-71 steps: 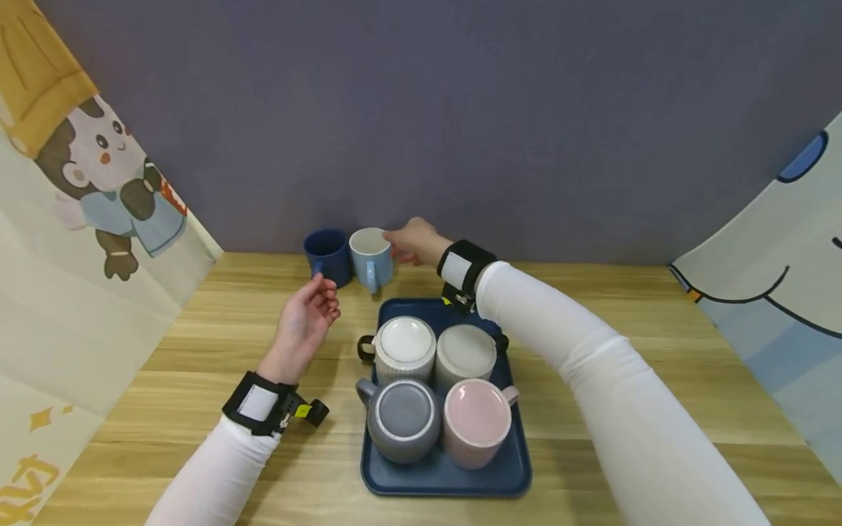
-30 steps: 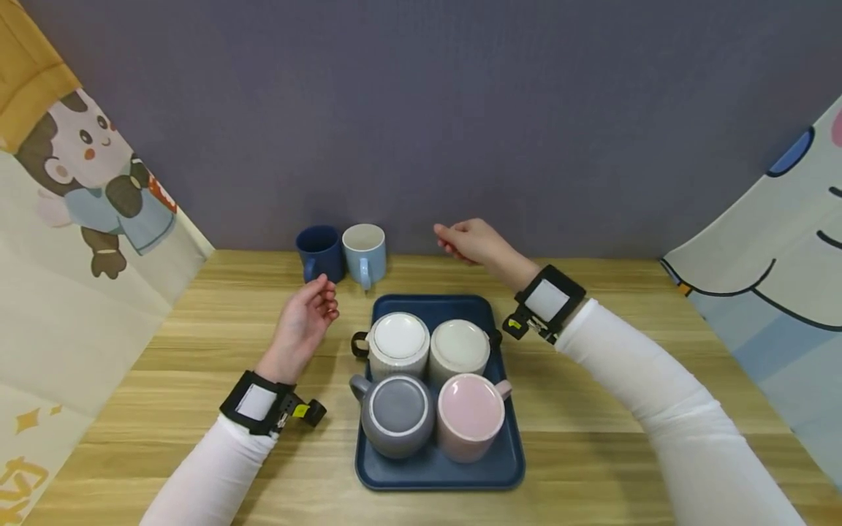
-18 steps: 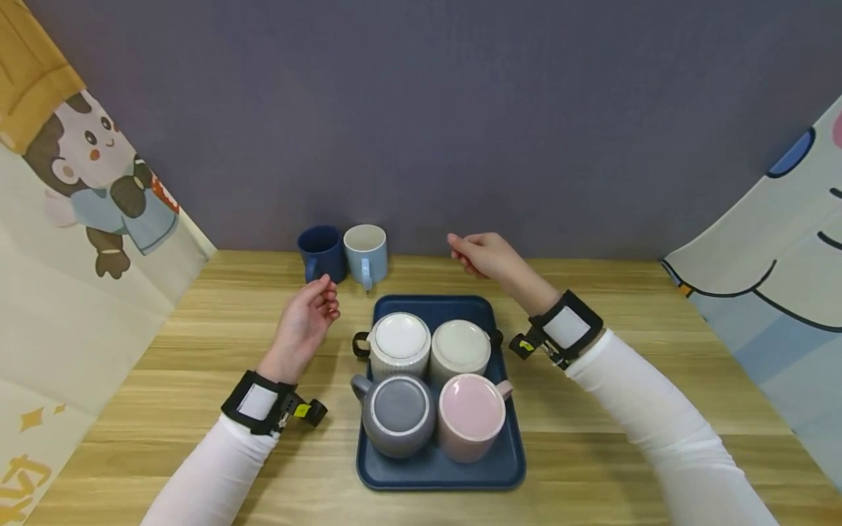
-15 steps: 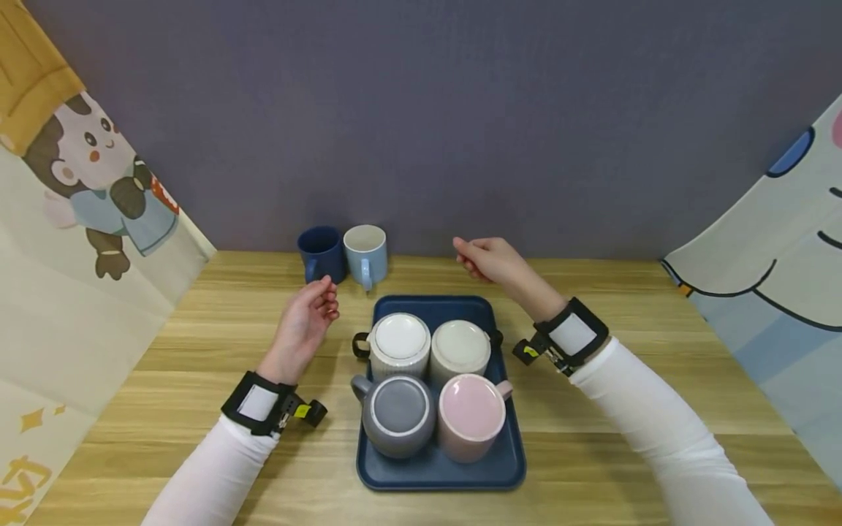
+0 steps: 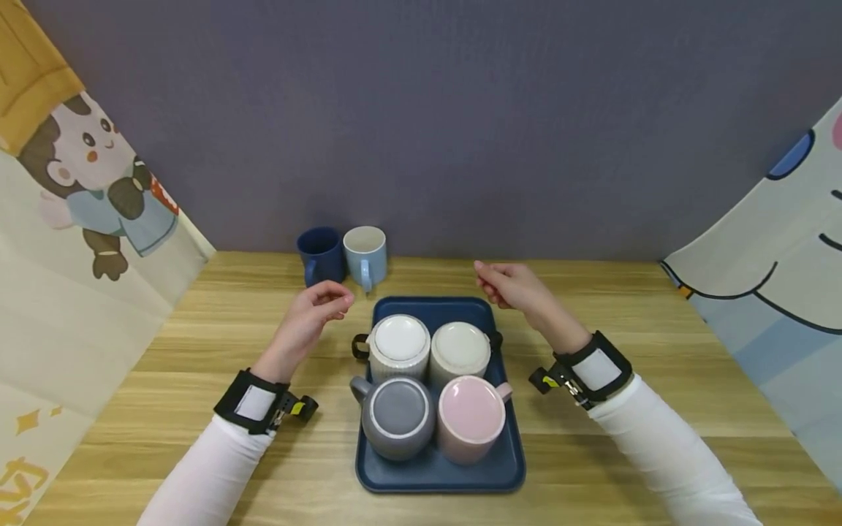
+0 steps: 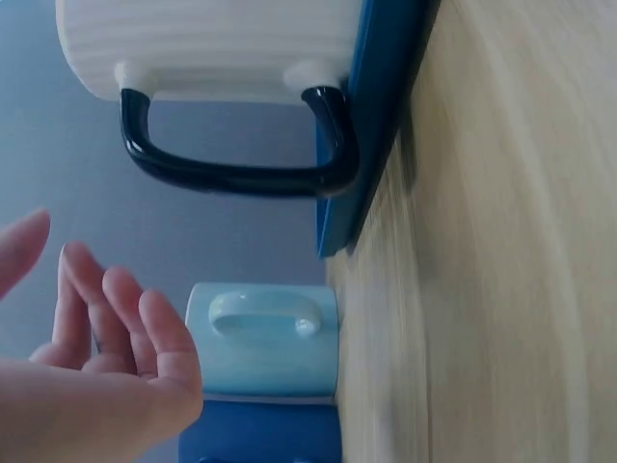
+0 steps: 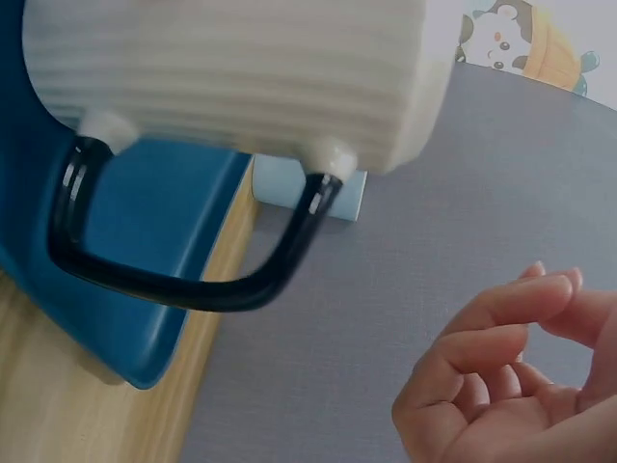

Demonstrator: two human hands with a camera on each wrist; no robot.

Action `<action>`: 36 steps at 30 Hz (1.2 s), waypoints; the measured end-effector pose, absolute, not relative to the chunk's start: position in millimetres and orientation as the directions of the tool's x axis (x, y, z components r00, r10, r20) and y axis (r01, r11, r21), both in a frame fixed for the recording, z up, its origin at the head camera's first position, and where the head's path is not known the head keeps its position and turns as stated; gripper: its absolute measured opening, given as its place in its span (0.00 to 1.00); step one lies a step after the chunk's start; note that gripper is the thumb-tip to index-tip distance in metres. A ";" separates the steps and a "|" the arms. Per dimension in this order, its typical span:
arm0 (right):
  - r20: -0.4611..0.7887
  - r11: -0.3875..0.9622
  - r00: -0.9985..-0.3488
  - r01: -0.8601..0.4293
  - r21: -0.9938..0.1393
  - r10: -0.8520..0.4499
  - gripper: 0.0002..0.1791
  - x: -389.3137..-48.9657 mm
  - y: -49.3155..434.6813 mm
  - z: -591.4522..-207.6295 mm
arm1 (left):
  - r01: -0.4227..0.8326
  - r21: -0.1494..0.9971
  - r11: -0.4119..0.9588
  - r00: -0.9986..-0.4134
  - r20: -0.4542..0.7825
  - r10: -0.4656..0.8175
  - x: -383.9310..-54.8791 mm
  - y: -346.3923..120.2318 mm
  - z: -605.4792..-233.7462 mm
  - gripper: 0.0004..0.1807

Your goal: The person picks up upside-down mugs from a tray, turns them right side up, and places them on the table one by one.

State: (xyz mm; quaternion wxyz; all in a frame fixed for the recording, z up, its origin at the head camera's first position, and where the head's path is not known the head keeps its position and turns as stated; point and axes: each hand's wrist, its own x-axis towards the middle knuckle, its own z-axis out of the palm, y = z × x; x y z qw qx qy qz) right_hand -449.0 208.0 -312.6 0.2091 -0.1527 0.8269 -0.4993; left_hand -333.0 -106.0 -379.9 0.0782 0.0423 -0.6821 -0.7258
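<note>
My left hand (image 5: 305, 321) hovers left of the blue tray (image 5: 441, 481), fingers loosely bent around nothing, just in front of a navy mug (image 5: 321, 256). Beside that mug stands a light blue mug (image 5: 370, 267); both are upright, handles toward me. Past the tray's far right corner, my right hand (image 5: 522, 292) is in the air, its thumb close to the index finger and nothing held. Upside down on the tray sit a white ribbed mug (image 5: 401, 338) and an off-white mug (image 5: 462, 347) with black handles, plus a grey mug (image 5: 397, 416) and a pink mug (image 5: 471, 409).
A grey wall panel (image 5: 447, 131) rises behind the wooden table (image 5: 592, 453). Printed cloths flank it, one with a cartoon figure (image 5: 112, 183) on the left. The overturned mugs stand close together, their handles pointing outward over the tray's sides.
My right hand has left the light blue mug's rim, moving right and then nearer me. My left hand has turned over, its thumb now toward the tray. The mugs stay put.
</note>
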 end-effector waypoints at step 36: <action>-0.259 0.484 -0.853 0.008 -0.875 -0.454 0.22 -417.7 267.1 -350.5 | 0.099 0.948 0.302 -0.959 0.010 0.283 -326.6 -106.8 -388.6 0.14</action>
